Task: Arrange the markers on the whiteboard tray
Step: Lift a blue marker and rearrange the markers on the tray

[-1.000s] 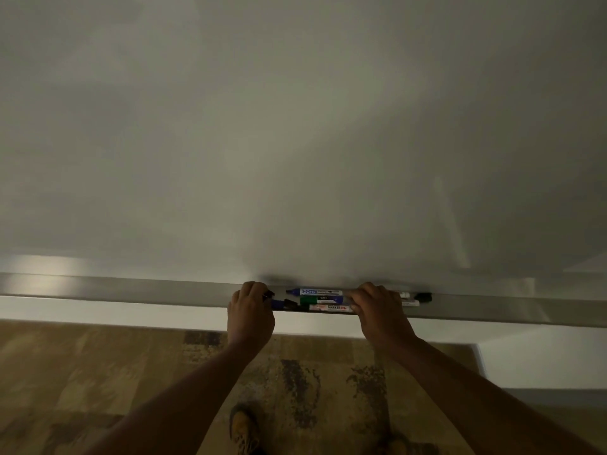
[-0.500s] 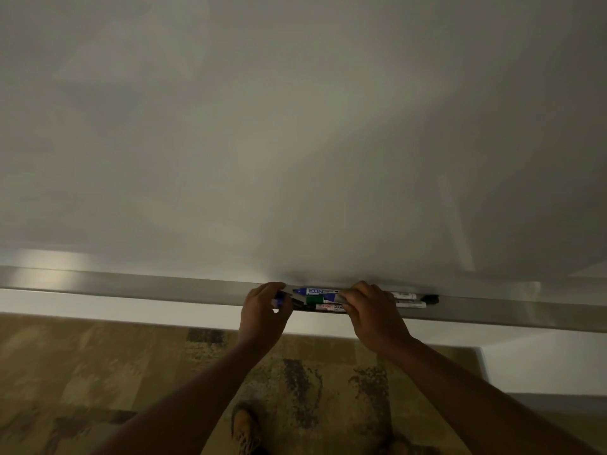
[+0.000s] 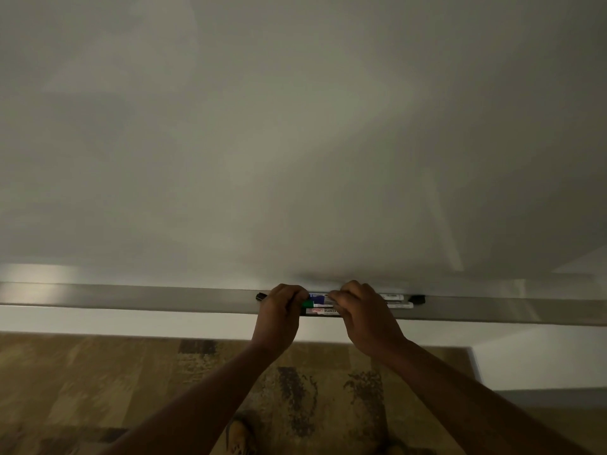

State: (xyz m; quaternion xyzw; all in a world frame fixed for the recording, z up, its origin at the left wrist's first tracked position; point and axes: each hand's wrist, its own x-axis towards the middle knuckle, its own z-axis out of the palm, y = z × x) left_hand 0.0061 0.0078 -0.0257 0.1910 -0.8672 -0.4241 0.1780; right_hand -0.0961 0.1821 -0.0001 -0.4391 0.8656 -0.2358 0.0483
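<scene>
- The whiteboard tray [image 3: 131,295] runs as a grey ledge across the lower middle of the frame, under the whiteboard [image 3: 295,142].
- The markers sit bunched on the tray just right of centre; both hands are on the bunch.
- The left hand [image 3: 279,311] curls over the left end of the bunch. Its grip looks pressed around marker ends, but the fingertips are hidden, so what it pinches is unclear. A black marker end [image 3: 261,296] pokes out to its left.
- The right hand [image 3: 364,310] covers the right part of the bunch, fingers bent down onto the barrels; whether it pinches one marker or only presses on them, I cannot tell.
- Between the hands show a blue-labelled marker [image 3: 317,295], a green-capped marker [image 3: 308,304] and a red-labelled marker [image 3: 323,311], lying parallel to the tray and close together.
- To the right of the right hand, two white marker barrels [image 3: 394,300] stick out, and a black cap [image 3: 417,299] lies at the far end.
- Judgement: the markers are gathered and roughly lengthwise, so the task seems well under way. What seems left is evening up the ends and settling the outliers at both sides.
</scene>
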